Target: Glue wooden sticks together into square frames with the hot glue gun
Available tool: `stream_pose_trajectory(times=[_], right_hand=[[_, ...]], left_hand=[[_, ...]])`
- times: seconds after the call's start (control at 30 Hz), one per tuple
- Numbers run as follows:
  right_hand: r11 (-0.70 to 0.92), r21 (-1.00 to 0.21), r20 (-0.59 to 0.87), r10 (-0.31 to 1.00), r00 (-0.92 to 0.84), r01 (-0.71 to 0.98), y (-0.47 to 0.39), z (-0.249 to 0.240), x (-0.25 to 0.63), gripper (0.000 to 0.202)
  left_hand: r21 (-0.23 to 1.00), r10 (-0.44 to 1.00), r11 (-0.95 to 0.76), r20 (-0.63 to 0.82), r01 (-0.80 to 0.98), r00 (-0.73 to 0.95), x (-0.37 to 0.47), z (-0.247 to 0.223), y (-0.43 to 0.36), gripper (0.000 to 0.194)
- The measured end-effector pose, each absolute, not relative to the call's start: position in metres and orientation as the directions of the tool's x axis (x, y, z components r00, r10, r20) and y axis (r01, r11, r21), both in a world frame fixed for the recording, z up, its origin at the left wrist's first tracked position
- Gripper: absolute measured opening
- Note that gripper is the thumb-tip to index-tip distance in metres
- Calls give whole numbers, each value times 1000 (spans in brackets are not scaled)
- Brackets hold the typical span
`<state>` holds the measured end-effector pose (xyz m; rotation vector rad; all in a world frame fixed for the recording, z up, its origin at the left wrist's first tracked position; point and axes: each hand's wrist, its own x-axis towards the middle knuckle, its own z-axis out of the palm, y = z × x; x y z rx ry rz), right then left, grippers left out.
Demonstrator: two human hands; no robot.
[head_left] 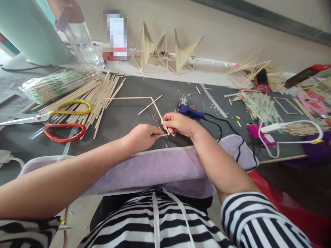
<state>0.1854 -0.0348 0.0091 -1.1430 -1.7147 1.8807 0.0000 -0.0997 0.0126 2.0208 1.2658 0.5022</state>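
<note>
My left hand (142, 136) is closed, with thumb and forefinger pinching a short visible length of thin wooden stick (163, 135). The stick's right end meets the lower end of an angled wooden stick frame (156, 108). My right hand (179, 124) is closed on that frame close to the corner. From the frame's upper corner, another stick reaches left over the pile. A loose wooden stick (150, 104) lies across the mat beside the frame. Just beyond my right hand rests a blue glue gun (191, 111), its black cord trailing right.
Wooden sticks (103, 100) and scissors (49, 119) lie at left, near a bagged stick bundle (62, 82). Several stick models (178, 51) stand along the wall. A water bottle (82, 43) is at back left. A lilac cloth (144, 168) covers the front edge; a magenta box (262, 134) sits right.
</note>
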Motion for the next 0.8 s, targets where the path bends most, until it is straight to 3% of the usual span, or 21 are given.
stream_pose_trajectory(times=[0.53,0.8], right_hand=[[-300,-941,-323,663,-675,156,-33,19,191,14],[-284,-959,-217,682,-698,20,-33,18,191,25]], left_hand=[[750,901,-206,-105,629,420,0,23,-99,26],[738,911,-236,-60,633,409,-2,23,-97,27]])
